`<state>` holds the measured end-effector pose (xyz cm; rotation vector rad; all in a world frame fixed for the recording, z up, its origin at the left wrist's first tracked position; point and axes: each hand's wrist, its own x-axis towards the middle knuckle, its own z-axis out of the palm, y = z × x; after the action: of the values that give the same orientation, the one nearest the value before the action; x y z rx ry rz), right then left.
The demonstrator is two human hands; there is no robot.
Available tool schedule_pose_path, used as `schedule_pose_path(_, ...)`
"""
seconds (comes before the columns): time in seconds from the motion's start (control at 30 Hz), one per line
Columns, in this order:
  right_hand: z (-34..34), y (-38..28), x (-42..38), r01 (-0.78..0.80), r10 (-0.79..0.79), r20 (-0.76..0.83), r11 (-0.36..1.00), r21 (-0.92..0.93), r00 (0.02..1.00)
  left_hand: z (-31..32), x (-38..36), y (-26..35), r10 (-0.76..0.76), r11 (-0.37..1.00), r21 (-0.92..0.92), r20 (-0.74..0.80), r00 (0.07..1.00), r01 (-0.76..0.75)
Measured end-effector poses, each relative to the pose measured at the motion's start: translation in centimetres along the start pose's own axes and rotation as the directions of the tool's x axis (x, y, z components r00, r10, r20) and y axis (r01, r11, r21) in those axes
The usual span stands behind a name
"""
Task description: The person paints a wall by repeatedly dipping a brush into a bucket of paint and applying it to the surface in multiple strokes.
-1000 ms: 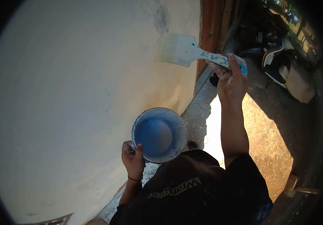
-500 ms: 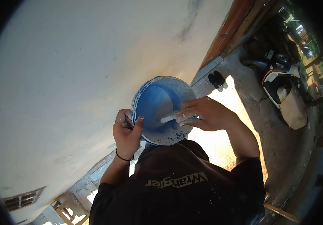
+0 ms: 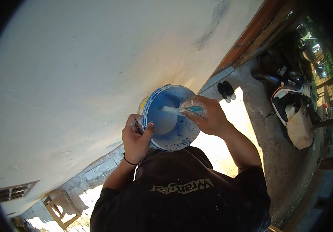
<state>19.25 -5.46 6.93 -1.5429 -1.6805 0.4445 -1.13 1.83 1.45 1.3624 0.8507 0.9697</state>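
A blue bucket (image 3: 184, 133), splattered inside, is tilted in front of my chest with whitish paint (image 3: 165, 120) at its bottom. My left hand (image 3: 135, 140) grips its left rim, thumb over the edge and fingers outside. Inside the mouth of the bucket, my right hand (image 3: 203, 114) is closed around the turquoise handle of a paintbrush (image 3: 171, 110). White paint coats the brush end, which points left over the paint. White smears mark the right fingers.
A pale wall (image 3: 77, 77) rises close on the left, with a brown door frame (image 3: 247, 36) beyond. Black shoes (image 3: 226, 91) lie on the floor. A motorbike (image 3: 290, 92) is parked at right; a wooden stool (image 3: 62, 208) stands lower left.
My right hand has turned and lifted slightly, showing more of the turquoise handle. The brush end has shifted up and left. The bucket and left hand moved slightly right in view.
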Motion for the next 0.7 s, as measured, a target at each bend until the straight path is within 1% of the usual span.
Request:
schedule_pose_path(0.03,0.3,0.0,-0.1,0.001,-0.001,-0.002,1.0,-0.001,1.0,0.0,0.0,-0.3,0.002,1.0,0.0,0.002,1.0,-0.002)
schedule_pose_path(0.1,1.0,0.0,-0.2,-0.173,0.185,-0.043,0.964,0.2,0.982,0.0,0.0,-0.7,-0.006,0.999,0.049,0.006,1.0,0.006)
schedule_pose_path(0.13,1.2,0.2,-0.1,-0.172,0.184,-0.046,0.965,0.199,0.982,0.1,0.0,-0.7,-0.003,0.999,0.048,0.008,1.0,0.003)
schedule_pose_path(0.2,1.8,0.9,-0.2,-0.026,0.025,-0.034,0.999,-0.024,0.999,0.4,0.0,-0.6,-0.005,1.0,0.024,-0.013,1.0,0.005)
schedule_pose_path(0.23,2.3,1.1,-0.3,-0.027,0.026,-0.037,0.999,-0.02,0.999,0.3,-0.1,-0.6,-0.005,1.0,0.028,-0.011,1.0,0.006)
schedule_pose_path(0.3,3.0,1.3,-0.7,0.082,-0.087,-0.032,0.988,-0.133,0.996,0.3,0.0,-0.6,-0.021,0.998,0.056,0.003,1.0,0.021)
schedule_pose_path(0.33,3.4,1.4,-0.6,0.217,-0.23,-0.032,0.95,-0.225,0.973,0.3,0.1,-0.8,-0.019,0.998,0.057,0.005,1.0,0.019)
schedule_pose_path(0.37,3.2,1.3,-0.6,0.213,-0.227,-0.036,0.951,-0.224,0.973,0.2,0.1,-1.0,-0.024,0.998,0.065,0.007,1.0,0.024)
schedule_pose_path(0.4,2.7,0.8,-0.4,-0.004,0.004,0.004,1.0,-0.026,1.0,0.1,0.0,-1.1,-0.03,0.997,0.072,0.01,1.0,0.029)
schedule_pose_path(0.43,2.4,0.7,-0.2,-0.23,0.219,0.087,0.96,0.157,0.972,0.2,0.0,-1.1,-0.028,0.997,0.075,0.015,0.999,0.027)
schedule_pose_path(0.47,2.4,0.9,-0.2,-0.227,0.216,0.083,0.961,0.156,0.973,0.3,0.0,-1.0,-0.03,0.997,0.075,0.007,1.0,0.029)
schedule_pose_path(0.53,3.0,1.6,-0.6,-0.111,0.11,0.031,0.993,0.045,0.993,0.4,0.0,-1.0,-0.033,0.996,0.081,0.001,0.999,0.033)
schedule_pose_path(0.57,3.3,1.7,-0.9,-0.115,0.113,0.027,0.992,0.048,0.993,0.4,0.0,-1.2,-0.033,0.997,0.063,-0.002,0.999,0.033)
schedule_pose_path(0.63,3.7,1.9,-1.1,0.087,-0.092,-0.041,0.991,-0.104,0.995,0.6,0.2,-1.5,-0.026,0.999,0.044,-0.003,1.0,0.026)
schedule_pose_path(0.67,4.2,2.2,-1.3,0.234,-0.26,-0.099,0.947,-0.22,0.961,0.5,0.3,-1.8,-0.027,0.998,0.062,-0.005,1.0,0.027)
schedule_pose_path(0.7,4.0,2.0,-1.2,0.229,-0.256,-0.103,0.949,-0.217,0.961,0.5,0.1,-1.9,-0.033,0.996,0.084,-0.005,0.999,0.033)
